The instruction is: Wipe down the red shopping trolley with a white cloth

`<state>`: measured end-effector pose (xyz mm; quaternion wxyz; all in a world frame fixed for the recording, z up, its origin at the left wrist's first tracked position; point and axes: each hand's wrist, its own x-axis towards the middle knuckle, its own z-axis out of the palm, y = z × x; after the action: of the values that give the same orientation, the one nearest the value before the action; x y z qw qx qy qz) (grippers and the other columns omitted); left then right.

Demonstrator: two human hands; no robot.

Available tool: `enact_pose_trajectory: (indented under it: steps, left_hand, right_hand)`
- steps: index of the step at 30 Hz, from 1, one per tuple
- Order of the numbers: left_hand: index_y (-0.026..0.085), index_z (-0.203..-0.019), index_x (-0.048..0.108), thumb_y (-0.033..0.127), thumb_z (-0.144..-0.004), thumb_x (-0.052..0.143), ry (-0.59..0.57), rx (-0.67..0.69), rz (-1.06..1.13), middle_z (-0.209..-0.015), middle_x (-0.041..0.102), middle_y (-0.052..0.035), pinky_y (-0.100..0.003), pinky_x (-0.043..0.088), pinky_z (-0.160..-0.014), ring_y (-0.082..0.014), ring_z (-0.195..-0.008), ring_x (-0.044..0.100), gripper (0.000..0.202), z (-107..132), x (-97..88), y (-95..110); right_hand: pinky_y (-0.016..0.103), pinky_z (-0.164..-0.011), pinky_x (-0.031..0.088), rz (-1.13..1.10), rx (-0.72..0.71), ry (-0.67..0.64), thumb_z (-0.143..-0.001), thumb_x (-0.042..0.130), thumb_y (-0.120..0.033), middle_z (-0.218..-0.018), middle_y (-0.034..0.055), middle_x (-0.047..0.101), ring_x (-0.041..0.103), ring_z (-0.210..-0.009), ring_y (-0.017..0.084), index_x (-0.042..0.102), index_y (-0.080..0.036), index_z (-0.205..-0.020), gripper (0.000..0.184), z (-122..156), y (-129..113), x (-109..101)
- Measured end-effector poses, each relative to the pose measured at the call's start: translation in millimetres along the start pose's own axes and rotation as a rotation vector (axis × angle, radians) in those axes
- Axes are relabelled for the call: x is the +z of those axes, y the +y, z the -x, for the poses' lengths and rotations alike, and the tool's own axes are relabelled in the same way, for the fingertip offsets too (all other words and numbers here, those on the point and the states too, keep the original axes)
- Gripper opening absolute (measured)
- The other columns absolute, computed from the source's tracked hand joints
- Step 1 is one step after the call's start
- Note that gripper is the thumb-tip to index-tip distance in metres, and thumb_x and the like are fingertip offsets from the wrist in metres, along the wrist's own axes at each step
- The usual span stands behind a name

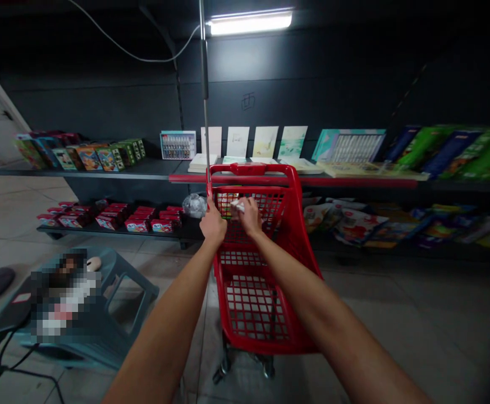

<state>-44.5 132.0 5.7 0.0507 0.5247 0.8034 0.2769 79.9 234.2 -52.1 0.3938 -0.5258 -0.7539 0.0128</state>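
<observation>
Red cart (294, 241): left hand (214, 226) gripping side, right hand (250, 216) pinching small white item (238, 207)

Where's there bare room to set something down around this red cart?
Bare floor lies right of the red cart, in front of the snack bags; the cart's lower basket looks bare. Crowded: the upper shelf behind the cart, and the stool at left.

Up on the wearer's head, the one camera looks forward and down along both forearms (177, 303); red cart (297, 235) close, near centre, shelves (150, 168) facing us just beyond, though distance at the blurred right is hard to judge.
</observation>
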Motion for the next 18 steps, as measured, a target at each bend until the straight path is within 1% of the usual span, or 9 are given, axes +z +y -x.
enact_pose_trajectory:
  steps: [2, 3, 5, 7, 9, 11, 14, 16, 18]
  left_hand:
    - [0.021, -0.160, 0.018, 0.014, -0.085, 0.057, 0.012, 0.001, -0.004, -0.109, 0.075, -0.0152, -0.038, 0.054, -0.085, -0.0306, -0.101, 0.074, 0.085, 0.1, 1.2, -0.4]
    - [0.021, -0.160, 0.017, 0.014, -0.085, 0.056, 0.016, 0.001, -0.010, -0.109, 0.075, -0.0154, -0.038, 0.054, -0.085, -0.0309, -0.101, 0.074, 0.085, 0.4, 1.4, -0.6]
    - [0.020, -0.161, 0.017, 0.013, -0.085, 0.055, 0.015, -0.002, -0.023, -0.109, 0.075, -0.0161, -0.039, 0.054, -0.084, -0.0314, -0.102, 0.074, 0.085, 1.3, 0.9, -0.6]
    - [0.020, -0.160, 0.018, 0.013, -0.085, 0.055, 0.009, -0.006, -0.027, -0.110, 0.074, -0.0168, -0.038, 0.054, -0.084, -0.0315, -0.102, 0.074, 0.085, 2.3, -0.4, -0.5]
    - [0.020, -0.160, 0.018, 0.015, -0.085, 0.057, 0.005, -0.007, -0.028, -0.111, 0.074, -0.0175, -0.038, 0.054, -0.084, -0.0316, -0.102, 0.074, 0.084, 2.9, -1.6, -0.5]
    - [0.020, -0.160, 0.019, 0.016, -0.085, 0.057, 0.010, -0.003, -0.025, -0.111, 0.074, -0.0173, -0.038, 0.054, -0.084, -0.0314, -0.102, 0.074, 0.084, 2.9, -1.6, -0.7]
    - [0.022, -0.159, 0.020, 0.015, -0.086, 0.056, 0.015, -0.013, -0.021, -0.109, 0.074, -0.0155, -0.037, 0.054, -0.085, -0.0301, -0.101, 0.075, 0.083, 2.2, 0.3, -0.9]
    - [0.023, -0.160, 0.019, 0.015, -0.087, 0.056, 0.016, -0.026, -0.021, -0.110, 0.074, -0.0157, -0.037, 0.054, -0.087, -0.0296, -0.103, 0.074, 0.082, 2.3, 1.0, -0.6]
    - [0.022, -0.161, 0.018, 0.016, -0.088, 0.056, 0.013, -0.030, -0.021, -0.112, 0.074, -0.0167, -0.038, 0.053, -0.090, -0.0297, -0.105, 0.074, 0.082, 3.0, 0.2, -0.1]
  right_hand:
    - [0.030, -0.095, 0.046, -0.051, -0.063, 0.179, -0.088, 0.052, -0.008, -0.119, 0.0076, 0.055, 0.052, -0.114, 0.021, 0.063, -0.021, -0.115, 0.032, -24.2, -12.5, -21.4]
    - [0.031, -0.098, 0.046, -0.063, -0.078, 0.239, -0.087, 0.051, -0.007, -0.120, 0.0077, 0.054, 0.050, -0.116, 0.021, 0.062, -0.020, -0.116, 0.034, -32.2, -16.7, -29.3]
    - [0.032, -0.101, 0.044, -0.051, -0.088, 0.277, -0.086, 0.051, -0.006, -0.121, 0.0077, 0.054, 0.049, -0.118, 0.021, 0.063, -0.020, -0.116, 0.035, -36.2, -18.2, -36.2]
    - [0.032, -0.102, 0.043, -0.012, -0.077, 0.184, -0.087, 0.051, -0.006, -0.123, 0.0077, 0.055, 0.048, -0.118, 0.022, 0.065, -0.021, -0.114, 0.034, -23.0, -9.5, -28.8]
    - [0.031, -0.101, 0.043, 0.024, -0.054, -0.014, -0.087, 0.050, -0.006, -0.127, 0.0084, 0.057, 0.049, -0.118, 0.022, 0.068, -0.023, -0.113, 0.035, 2.7, 5.4, -9.4]
    - [0.030, -0.100, 0.045, 0.041, -0.025, -0.219, -0.088, 0.048, -0.005, -0.130, 0.0098, 0.058, 0.049, -0.120, 0.022, 0.068, -0.023, -0.119, 0.041, 31.2, 20.2, 15.5]
    - [0.032, -0.093, 0.048, 0.054, 0.037, -0.322, -0.085, 0.052, -0.003, -0.119, 0.0129, 0.064, 0.054, -0.109, 0.023, 0.072, -0.020, -0.112, 0.038, 61.5, 33.3, 45.0]
    - [0.031, -0.089, 0.047, 0.057, 0.063, -0.347, -0.082, 0.055, -0.002, -0.118, 0.0137, 0.064, 0.055, -0.106, 0.022, 0.072, -0.018, -0.105, 0.033, 71.5, 36.1, 52.1]
    - [0.028, -0.084, 0.046, 0.058, 0.092, -0.344, -0.080, 0.058, -0.004, -0.112, 0.0128, 0.065, 0.057, -0.102, 0.020, 0.071, -0.016, -0.100, 0.026, 77.7, 37.2, 49.9]
